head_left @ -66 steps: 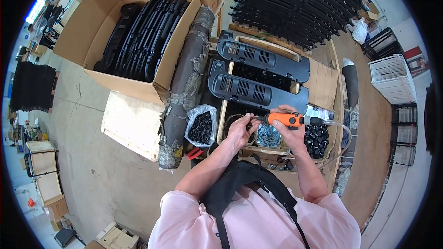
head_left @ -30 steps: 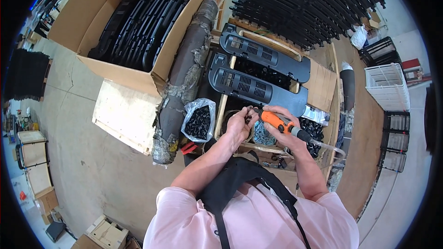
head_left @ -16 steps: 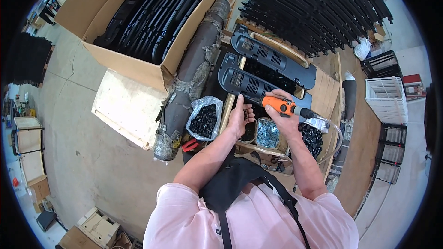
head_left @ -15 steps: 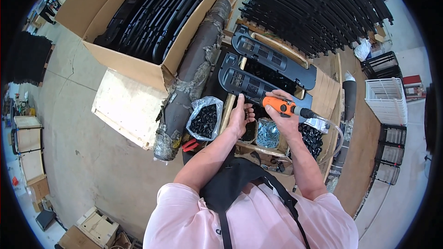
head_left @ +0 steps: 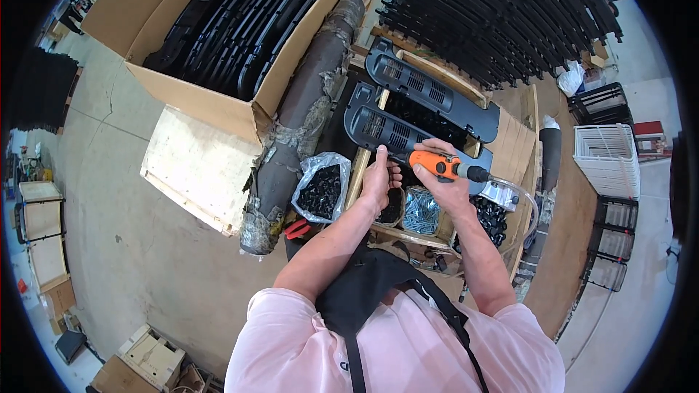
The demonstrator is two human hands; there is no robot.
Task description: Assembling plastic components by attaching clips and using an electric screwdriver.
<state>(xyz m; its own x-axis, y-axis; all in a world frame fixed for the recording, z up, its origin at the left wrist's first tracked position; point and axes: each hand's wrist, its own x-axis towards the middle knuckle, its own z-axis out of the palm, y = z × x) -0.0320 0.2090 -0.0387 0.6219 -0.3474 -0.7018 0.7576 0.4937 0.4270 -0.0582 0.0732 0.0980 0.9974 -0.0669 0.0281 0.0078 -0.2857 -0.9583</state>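
Observation:
My right hand (head_left: 449, 188) is wrapped round an orange air screwdriver (head_left: 432, 163), with a clear hose (head_left: 530, 199) running from its rear. The tool lies nearly level, its front end pointing left along the near edge of a black slotted plastic panel (head_left: 397, 133). Close to that front end is my left hand (head_left: 378, 180), thumb up against the panel's edge and fingers curled in; whatever they pinch is hidden. A second black panel (head_left: 429, 87) lies parallel behind the first. Both rest across a wooden frame (head_left: 362, 167).
Below my hands sit a bin of silver screws (head_left: 421, 211) and black clips (head_left: 490, 222). A plastic bag of black parts (head_left: 320, 193) and red-handled pliers (head_left: 297, 229) are at left. Beyond stand a carton (head_left: 196, 102) of black panels, a padded roll (head_left: 306, 102) and stacked black racks (head_left: 502, 14).
The screwdriver has turned slightly, its rear end a little lower, and my right hand has moved slightly left with it. My left hand keeps its place by the panel edge.

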